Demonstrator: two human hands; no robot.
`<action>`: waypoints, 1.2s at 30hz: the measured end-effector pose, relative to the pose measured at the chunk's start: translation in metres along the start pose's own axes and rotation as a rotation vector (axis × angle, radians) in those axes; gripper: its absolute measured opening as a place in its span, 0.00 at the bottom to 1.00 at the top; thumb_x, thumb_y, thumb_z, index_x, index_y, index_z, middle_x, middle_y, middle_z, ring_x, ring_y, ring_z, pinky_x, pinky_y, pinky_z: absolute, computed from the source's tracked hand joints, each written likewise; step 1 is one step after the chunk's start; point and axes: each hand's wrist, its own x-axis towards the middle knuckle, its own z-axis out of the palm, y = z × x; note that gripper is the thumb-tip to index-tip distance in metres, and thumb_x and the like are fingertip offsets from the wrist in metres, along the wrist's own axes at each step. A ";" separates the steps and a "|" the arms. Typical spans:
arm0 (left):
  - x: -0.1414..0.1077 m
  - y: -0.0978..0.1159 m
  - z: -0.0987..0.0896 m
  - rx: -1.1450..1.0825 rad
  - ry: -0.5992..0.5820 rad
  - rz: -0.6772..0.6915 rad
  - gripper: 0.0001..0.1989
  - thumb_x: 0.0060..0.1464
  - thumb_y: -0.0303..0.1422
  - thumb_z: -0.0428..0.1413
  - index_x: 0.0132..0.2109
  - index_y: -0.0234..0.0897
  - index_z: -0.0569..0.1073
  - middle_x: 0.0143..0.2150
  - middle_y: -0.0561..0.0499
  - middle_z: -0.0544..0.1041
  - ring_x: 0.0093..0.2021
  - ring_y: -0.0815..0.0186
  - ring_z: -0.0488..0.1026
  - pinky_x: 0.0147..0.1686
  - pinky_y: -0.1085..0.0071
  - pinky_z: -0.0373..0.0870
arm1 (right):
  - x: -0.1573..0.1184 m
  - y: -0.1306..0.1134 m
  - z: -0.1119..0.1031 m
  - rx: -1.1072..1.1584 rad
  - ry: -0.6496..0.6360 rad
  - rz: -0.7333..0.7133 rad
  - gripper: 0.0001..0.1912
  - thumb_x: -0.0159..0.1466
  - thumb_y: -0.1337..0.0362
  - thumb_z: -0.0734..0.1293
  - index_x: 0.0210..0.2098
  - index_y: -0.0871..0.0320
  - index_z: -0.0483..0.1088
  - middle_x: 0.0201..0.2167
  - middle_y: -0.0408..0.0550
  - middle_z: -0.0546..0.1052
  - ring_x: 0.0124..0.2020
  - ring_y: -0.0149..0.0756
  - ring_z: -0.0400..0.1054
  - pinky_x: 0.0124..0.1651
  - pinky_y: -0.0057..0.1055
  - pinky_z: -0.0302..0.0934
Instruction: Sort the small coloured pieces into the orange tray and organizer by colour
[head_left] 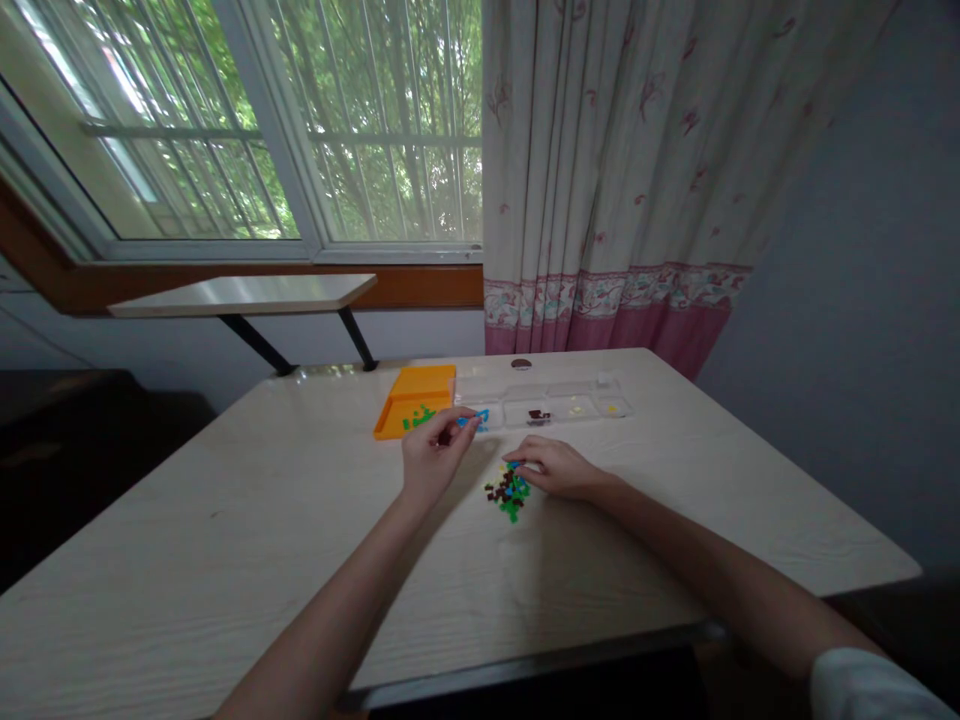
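My left hand (435,448) is over the boundary between the orange tray (388,420) and the clear compartment tray (504,412). Its thumb and index finger pinch what looks like a small blue piece (481,414), close above other blue pieces in the nearest clear compartment. My right hand (556,467) rests at the top edge of a small pile (508,492) of mixed green, brown, blue and pale yellow plastic pieces. Thumb and index finger close around a small blue piece (514,464) there. Green pieces (417,417) lie in the orange tray, partly behind my left hand.
Brown pieces (538,416) and a few yellow pieces (576,409) sit in separate clear compartments. A dark oval (520,364) marks the table's back edge. At the back left, a raised shelf (247,291) stands on black legs. A curtain (600,200) hangs behind the pale table (262,530).
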 end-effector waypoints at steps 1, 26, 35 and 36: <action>0.000 0.001 0.000 0.001 0.009 0.007 0.08 0.47 0.35 0.55 0.32 0.35 0.73 0.16 0.59 0.60 0.18 0.77 0.56 0.18 0.82 0.54 | 0.000 0.000 0.000 -0.009 -0.008 0.004 0.15 0.61 0.64 0.59 0.46 0.55 0.68 0.37 0.48 0.70 0.37 0.31 0.64 0.41 0.25 0.57; -0.001 -0.002 0.002 0.038 0.049 0.085 0.07 0.47 0.34 0.55 0.31 0.34 0.73 0.16 0.59 0.60 0.17 0.77 0.56 0.18 0.82 0.54 | 0.003 0.008 0.004 0.105 -0.005 -0.002 0.10 0.62 0.63 0.58 0.37 0.58 0.70 0.36 0.48 0.69 0.38 0.31 0.64 0.42 0.26 0.58; 0.009 -0.059 0.013 0.242 -0.057 -0.203 0.15 0.49 0.41 0.50 0.34 0.34 0.73 0.17 0.57 0.61 0.18 0.73 0.60 0.21 0.78 0.54 | 0.004 0.013 0.007 0.184 0.051 0.054 0.09 0.61 0.62 0.60 0.34 0.61 0.69 0.32 0.48 0.72 0.35 0.32 0.64 0.39 0.27 0.58; 0.010 -0.061 0.014 0.307 -0.072 -0.220 0.15 0.49 0.41 0.49 0.36 0.35 0.73 0.18 0.56 0.63 0.19 0.72 0.61 0.21 0.77 0.54 | 0.005 0.012 0.007 0.193 0.056 0.059 0.09 0.61 0.62 0.60 0.34 0.61 0.69 0.32 0.48 0.72 0.35 0.32 0.65 0.39 0.27 0.58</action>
